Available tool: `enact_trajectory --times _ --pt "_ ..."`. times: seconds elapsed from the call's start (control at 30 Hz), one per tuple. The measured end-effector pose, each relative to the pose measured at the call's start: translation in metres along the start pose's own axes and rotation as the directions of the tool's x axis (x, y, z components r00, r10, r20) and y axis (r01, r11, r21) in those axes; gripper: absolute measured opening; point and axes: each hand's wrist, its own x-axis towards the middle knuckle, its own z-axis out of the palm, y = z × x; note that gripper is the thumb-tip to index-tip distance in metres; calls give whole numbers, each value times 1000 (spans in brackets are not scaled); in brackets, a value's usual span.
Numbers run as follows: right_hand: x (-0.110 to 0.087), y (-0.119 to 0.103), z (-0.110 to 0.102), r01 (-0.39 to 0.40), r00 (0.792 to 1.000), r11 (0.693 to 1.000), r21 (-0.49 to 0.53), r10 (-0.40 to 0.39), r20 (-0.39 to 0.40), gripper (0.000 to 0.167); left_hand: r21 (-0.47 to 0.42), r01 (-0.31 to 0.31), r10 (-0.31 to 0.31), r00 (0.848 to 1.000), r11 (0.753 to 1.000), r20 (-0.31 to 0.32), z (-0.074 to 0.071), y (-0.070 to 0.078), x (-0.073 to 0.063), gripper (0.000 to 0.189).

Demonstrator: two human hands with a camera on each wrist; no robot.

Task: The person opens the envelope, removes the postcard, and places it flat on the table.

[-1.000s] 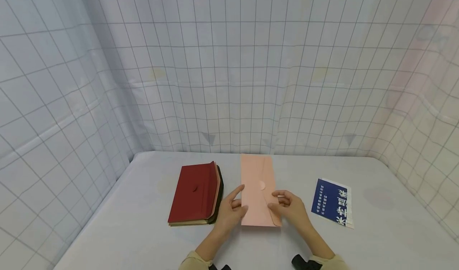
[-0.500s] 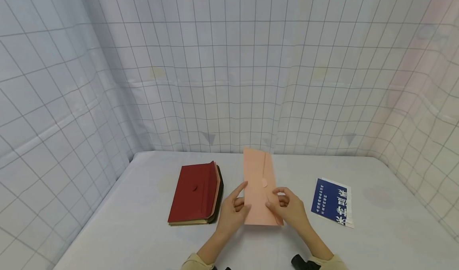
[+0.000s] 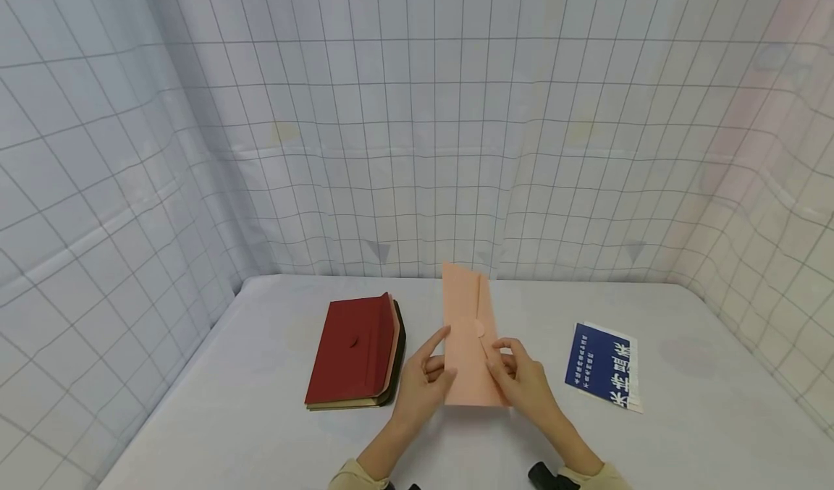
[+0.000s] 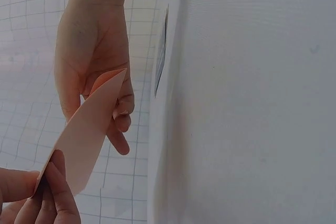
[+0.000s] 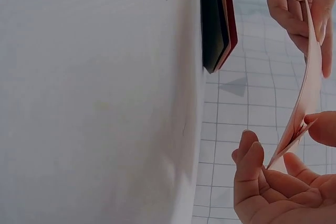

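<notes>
Between both hands a pink envelope point(image 3: 464, 360) is held up off the table, its flap side with a round tab facing me. My left hand point(image 3: 420, 389) pinches its left edge, thumb in front and fingers behind, as the left wrist view shows at the envelope point(image 4: 84, 140). My right hand point(image 3: 524, 381) holds the right edge, and its thumb lies at the flap. In the right wrist view that flap point(image 5: 304, 129) stands slightly away from the body beside the thumb.
Left of the hands lies a stack of envelopes with a red one point(image 3: 352, 349) on top and pink and dark ones beneath. To the right are blue and white printed cards point(image 3: 602, 367) on the white table point(image 3: 228, 403). A gridded curtain point(image 3: 417, 150) stands behind.
The envelope has risen from the table and tilted up at its far end. My right thumb has moved further onto the flap edge. The stack and the printed cards stay put.
</notes>
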Motion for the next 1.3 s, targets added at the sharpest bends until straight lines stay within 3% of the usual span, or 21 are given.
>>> enact_trajectory --times 0.63,0.9,1.3 --pt "0 -3 -8 -111 992 994 -15 112 64 25 -60 72 -71 997 996 29 -5 -3 1 65" --pt "3 -5 -18 -162 987 984 74 160 26 36 -113 117 -121 992 987 -23 -14 -1 5 66" --pt "3 -6 -19 -135 988 990 49 139 -72 38 -115 167 -172 984 979 -38 -15 0 5 67"
